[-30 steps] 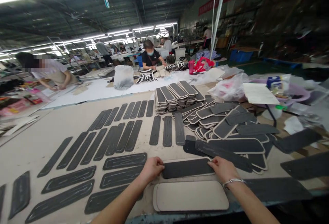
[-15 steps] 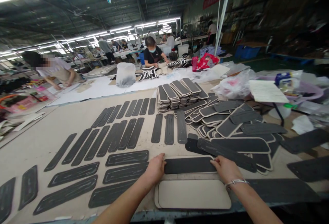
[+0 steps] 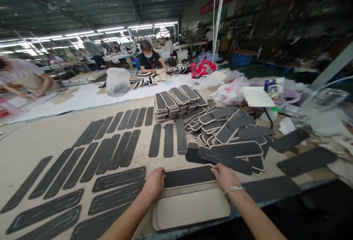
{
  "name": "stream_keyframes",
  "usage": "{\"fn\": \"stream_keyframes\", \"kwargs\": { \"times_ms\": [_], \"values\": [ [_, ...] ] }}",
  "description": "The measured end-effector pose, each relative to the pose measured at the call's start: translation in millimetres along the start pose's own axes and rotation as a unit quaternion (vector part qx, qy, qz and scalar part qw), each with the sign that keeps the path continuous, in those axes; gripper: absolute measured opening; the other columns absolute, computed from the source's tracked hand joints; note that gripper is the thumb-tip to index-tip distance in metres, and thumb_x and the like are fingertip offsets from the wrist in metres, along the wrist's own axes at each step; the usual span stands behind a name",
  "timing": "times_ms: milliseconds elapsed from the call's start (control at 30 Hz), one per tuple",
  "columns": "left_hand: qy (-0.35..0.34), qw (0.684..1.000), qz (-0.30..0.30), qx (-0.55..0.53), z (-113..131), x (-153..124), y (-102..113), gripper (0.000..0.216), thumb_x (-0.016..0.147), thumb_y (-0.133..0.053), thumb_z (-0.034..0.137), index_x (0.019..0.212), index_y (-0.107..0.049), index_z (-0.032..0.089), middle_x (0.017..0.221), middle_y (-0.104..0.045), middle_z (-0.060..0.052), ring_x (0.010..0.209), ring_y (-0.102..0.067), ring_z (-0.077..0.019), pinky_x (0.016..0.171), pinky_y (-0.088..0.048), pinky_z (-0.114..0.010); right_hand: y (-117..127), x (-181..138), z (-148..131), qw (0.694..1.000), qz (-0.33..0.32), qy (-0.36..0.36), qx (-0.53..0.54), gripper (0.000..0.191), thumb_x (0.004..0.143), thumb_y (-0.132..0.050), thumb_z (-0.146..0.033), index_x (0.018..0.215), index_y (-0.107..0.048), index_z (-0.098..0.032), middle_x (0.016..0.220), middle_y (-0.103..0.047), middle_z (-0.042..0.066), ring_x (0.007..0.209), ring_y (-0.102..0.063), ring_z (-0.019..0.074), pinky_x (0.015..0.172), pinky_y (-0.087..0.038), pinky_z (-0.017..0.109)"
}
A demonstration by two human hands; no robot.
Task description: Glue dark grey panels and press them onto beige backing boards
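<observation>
A dark grey rounded panel with a beige edge [image 3: 189, 176] lies lengthwise before me. My left hand [image 3: 154, 183] pinches its left end, and my right hand [image 3: 224, 176] pinches its right end near the upper corner. Both hands are closed. Just below, nearer the table edge, are overlapping plain beige rounded panels [image 3: 193, 209]. Left of my left hand, dark strips with glossy streaks [image 3: 118, 179] are laid out in rows. Past my right hand spreads a loose pile of dark panels with beige borders [image 3: 237, 149], some bare dark strips among them.
Neat stacks of bordered panels [image 3: 176, 104] stand at the back of the table. Plastic bags [image 3: 230, 90], a paper pad [image 3: 257, 96] and a purple basin [image 3: 292, 96] crowd the right. Co-workers sit or stand beyond, one in a black top [image 3: 149, 60] across the table.
The view has swung to the right, so the table's things appear shifted left. Both hands keep hold of the panel's ends, which looks slightly more tilted in view.
</observation>
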State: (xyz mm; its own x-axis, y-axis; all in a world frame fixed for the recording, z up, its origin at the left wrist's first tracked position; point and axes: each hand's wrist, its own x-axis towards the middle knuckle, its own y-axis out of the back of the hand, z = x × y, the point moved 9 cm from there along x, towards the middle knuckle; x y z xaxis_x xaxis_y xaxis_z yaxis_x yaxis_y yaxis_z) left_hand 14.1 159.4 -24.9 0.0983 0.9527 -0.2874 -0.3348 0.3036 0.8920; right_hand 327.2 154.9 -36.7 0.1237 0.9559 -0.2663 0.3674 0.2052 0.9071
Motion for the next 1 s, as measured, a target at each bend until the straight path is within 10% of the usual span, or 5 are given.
{"fn": "stream_keyframes", "kwargs": {
  "times_ms": [1000],
  "values": [
    [0.051,0.999,0.008,-0.009,-10,5,-1,0.010,0.085,-0.058,0.016,0.094,-0.058,0.016,0.084,-0.066,-0.005,0.084,-0.062,-0.0182,0.073,-0.040,-0.026,-8,4,3,1.000,-0.008,0.003,-0.020,0.017,0.097,-0.050,-0.027,0.086,-0.061,-0.019,0.078,-0.068,0.008,0.082,-0.065,0.0263,0.066,-0.038,0.030]
  ]
}}
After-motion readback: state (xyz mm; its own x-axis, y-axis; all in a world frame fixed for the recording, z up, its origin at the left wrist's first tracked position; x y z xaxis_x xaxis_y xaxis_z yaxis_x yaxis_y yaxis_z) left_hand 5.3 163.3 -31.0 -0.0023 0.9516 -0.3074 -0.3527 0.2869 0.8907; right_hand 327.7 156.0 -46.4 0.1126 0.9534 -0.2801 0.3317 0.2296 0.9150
